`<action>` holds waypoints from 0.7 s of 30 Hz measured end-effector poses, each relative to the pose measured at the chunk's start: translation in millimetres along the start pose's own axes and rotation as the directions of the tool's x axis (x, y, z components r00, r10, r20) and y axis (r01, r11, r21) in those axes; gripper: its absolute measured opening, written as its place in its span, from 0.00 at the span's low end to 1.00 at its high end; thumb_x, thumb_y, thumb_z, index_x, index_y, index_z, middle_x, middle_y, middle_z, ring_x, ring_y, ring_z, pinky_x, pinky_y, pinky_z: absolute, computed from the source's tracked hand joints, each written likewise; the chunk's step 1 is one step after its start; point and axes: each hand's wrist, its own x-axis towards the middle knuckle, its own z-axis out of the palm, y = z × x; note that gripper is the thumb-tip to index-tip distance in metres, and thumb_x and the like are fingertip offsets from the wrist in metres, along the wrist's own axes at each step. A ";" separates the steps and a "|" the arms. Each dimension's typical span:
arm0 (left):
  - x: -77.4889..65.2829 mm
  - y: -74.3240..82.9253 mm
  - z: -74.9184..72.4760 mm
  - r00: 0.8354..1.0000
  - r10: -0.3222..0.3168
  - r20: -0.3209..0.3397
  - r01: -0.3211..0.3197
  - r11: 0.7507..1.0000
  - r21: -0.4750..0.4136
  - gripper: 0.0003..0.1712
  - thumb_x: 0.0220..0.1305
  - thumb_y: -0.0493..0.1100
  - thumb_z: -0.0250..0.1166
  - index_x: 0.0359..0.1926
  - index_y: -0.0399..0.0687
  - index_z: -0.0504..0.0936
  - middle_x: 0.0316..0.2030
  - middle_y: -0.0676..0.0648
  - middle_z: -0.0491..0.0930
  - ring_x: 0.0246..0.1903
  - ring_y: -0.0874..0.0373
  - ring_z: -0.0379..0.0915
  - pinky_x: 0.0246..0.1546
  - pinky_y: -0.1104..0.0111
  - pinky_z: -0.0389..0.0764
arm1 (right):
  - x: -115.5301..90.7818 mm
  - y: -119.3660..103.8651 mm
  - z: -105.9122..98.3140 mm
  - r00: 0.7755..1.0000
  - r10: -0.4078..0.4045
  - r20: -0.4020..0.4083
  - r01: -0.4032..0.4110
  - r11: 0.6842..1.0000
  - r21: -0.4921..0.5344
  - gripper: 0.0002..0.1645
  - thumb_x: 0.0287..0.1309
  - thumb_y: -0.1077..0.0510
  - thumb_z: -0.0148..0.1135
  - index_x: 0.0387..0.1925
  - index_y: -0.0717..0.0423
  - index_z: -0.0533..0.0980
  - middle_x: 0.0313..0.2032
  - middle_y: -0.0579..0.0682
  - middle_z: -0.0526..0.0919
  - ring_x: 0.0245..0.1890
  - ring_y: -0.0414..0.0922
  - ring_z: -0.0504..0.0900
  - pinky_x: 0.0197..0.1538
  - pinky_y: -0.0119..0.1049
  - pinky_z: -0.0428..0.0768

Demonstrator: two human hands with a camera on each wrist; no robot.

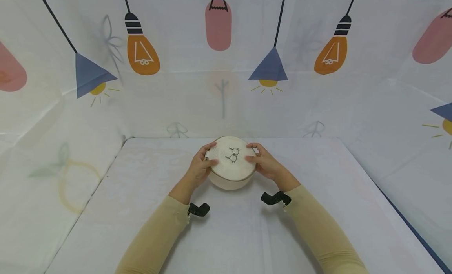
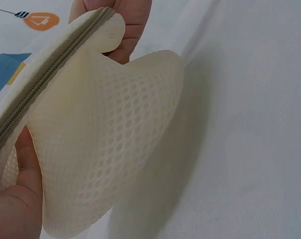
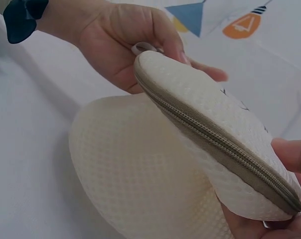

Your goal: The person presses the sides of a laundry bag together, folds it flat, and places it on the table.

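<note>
Left hand (image 1: 200, 166) and right hand (image 1: 267, 163) pinch opposite sides of the mesh bag (image 1: 226, 170) — apparently shaping it; next likely needs even pressure.

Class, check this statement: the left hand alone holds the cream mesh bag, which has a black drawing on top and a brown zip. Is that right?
Not quite: "alone" is wrong. The head view shows the right hand holding the cream mesh bag too, opposite the left hand. The black drawing on top and the brown zip are correct as stated.
</note>
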 end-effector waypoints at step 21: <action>-7.7 -8.6 8.9 0.988 0.010 -0.157 0.016 0.986 0.164 0.38 0.64 0.28 0.65 0.73 0.49 0.65 0.73 0.43 0.58 0.62 0.48 0.68 0.55 0.67 0.79 | -1.2 2.8 -5.5 0.997 -0.013 -0.081 0.023 0.992 0.126 0.25 0.67 0.70 0.58 0.61 0.50 0.64 0.50 0.55 0.77 0.37 0.42 0.84 0.37 0.31 0.84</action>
